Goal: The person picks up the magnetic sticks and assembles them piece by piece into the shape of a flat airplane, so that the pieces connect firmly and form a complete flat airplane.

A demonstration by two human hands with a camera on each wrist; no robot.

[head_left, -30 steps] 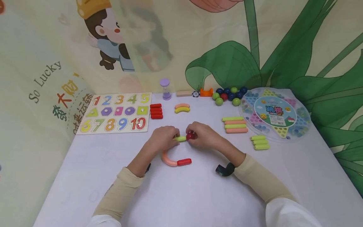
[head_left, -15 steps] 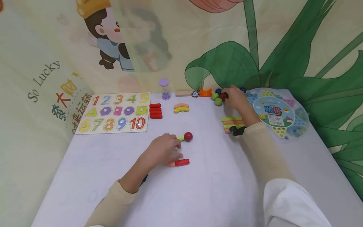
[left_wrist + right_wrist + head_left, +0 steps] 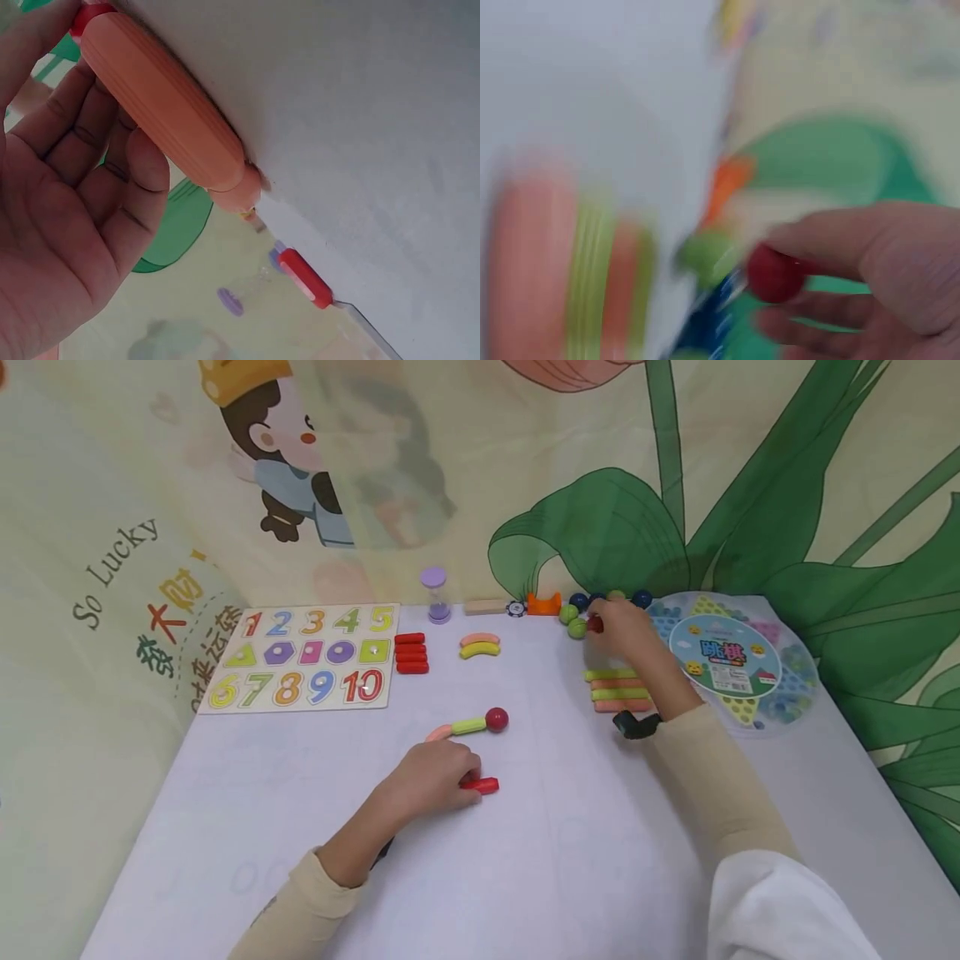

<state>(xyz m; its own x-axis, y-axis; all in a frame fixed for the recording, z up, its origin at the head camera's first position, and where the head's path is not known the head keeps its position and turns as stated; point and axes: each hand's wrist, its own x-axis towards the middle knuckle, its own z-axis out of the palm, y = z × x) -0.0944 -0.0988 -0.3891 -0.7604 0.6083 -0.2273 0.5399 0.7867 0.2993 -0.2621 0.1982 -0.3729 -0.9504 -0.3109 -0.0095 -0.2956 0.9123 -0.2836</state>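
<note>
My left hand [image 3: 431, 778] pinches a short red stick [image 3: 486, 786]. This stick is joined to a curved salmon piece [image 3: 165, 105], largely hidden behind the hand in the head view. The piece's other end [image 3: 438, 732] meets a short light green stick [image 3: 469, 725], tipped by a red ball [image 3: 497, 720]. At the back right, my right hand [image 3: 628, 631] holds another red ball [image 3: 776, 274] between thumb and fingers. Green balls [image 3: 576, 627] and dark blue balls [image 3: 578, 602] lie beside that hand, some of them partly covered by it.
Long green and salmon sticks [image 3: 621, 694] lie under the right forearm, near a round game box [image 3: 750, 710]. Red sticks [image 3: 412, 653] sit beside a number board [image 3: 300, 653]. Two curved pieces [image 3: 480, 648], an hourglass [image 3: 435, 597] and an orange stand [image 3: 544, 604] are farther back.
My right hand has left the first red ball, moved to the balls at the back right and picked up another. My left hand has shifted down from the light green stick to the red stick.
</note>
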